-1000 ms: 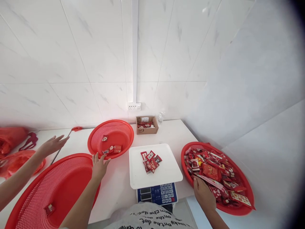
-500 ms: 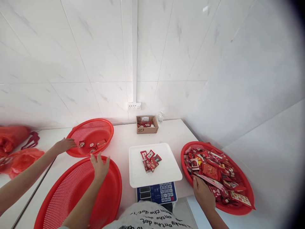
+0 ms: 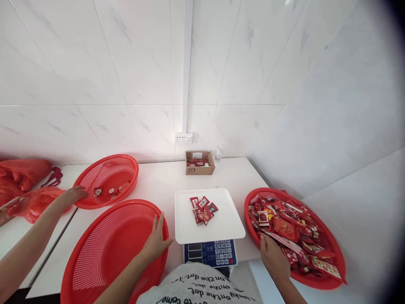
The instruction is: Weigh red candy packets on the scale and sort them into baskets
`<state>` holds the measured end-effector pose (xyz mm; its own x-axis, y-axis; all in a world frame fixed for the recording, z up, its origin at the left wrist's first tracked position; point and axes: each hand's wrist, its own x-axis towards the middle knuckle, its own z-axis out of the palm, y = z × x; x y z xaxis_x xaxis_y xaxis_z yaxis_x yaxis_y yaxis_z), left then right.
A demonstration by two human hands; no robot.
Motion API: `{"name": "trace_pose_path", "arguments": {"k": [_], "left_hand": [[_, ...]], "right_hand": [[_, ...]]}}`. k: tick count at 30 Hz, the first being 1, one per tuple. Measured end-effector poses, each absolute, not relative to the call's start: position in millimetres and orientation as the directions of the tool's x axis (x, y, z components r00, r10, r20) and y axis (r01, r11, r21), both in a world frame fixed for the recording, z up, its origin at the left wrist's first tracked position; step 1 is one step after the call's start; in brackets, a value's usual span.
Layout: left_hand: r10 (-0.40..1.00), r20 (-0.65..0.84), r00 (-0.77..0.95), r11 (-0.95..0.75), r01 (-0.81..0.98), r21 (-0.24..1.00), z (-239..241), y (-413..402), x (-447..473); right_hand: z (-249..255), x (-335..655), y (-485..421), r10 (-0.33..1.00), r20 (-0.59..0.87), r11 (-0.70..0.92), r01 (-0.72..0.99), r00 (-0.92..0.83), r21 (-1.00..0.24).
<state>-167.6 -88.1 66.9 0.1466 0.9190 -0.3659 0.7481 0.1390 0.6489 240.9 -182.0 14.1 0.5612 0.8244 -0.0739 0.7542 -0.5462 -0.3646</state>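
My left hand (image 3: 155,241), fingers spread, is at the right rim of a large red plastic basket (image 3: 82,249) that holds nothing visible. Whether it presses on that rim I cannot tell. On the right, my right hand (image 3: 276,259) grips the near rim of a red basket (image 3: 329,236) heaped with red-wrapped snack packets (image 3: 286,228). Its fingers are partly hidden under the rim. Between my hands, a white scale tray (image 3: 209,234) carries several small red packets (image 3: 203,211). Below the tray shows the scale's blue keypad (image 3: 210,253).
A co-worker's hand (image 3: 74,195) touches a smaller red basket (image 3: 133,169) with a few packets inside. Another hand (image 3: 9,209) is by red plastic bags (image 3: 41,202) at far left. A cardboard box (image 3: 200,169) of packets and clear plastic (image 3: 218,153) stand near the wall.
My left hand has moved right and down, from above the large basket's far rim to its right rim. The co-worker's hand and smaller basket have shifted left in view. My right hand keeps its grip.
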Motion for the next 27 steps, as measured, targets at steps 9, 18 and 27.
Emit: {"name": "trace_pose_path", "arguments": {"k": [9,18,27], "left_hand": [[0.932,-0.329,0.152,0.117,0.734,0.669,92.7,-79.0,-164.5],[0.955,-0.240,0.174,0.060,0.679,0.732,159.9,-61.7,-168.4],[0.957,-0.153,0.245,-0.084,0.744,0.663,194.2,-27.0,-163.2]], "right_hand": [[15.3,239.9,-183.0,0.825,-0.086,-0.545,0.747,0.558,-0.382],[15.5,239.8,-181.9,0.812,-0.097,-0.565,0.732,0.576,-0.381],[20.0,238.6,-181.4,0.814,-0.130,-0.568,0.726,0.567,-0.389]]}}
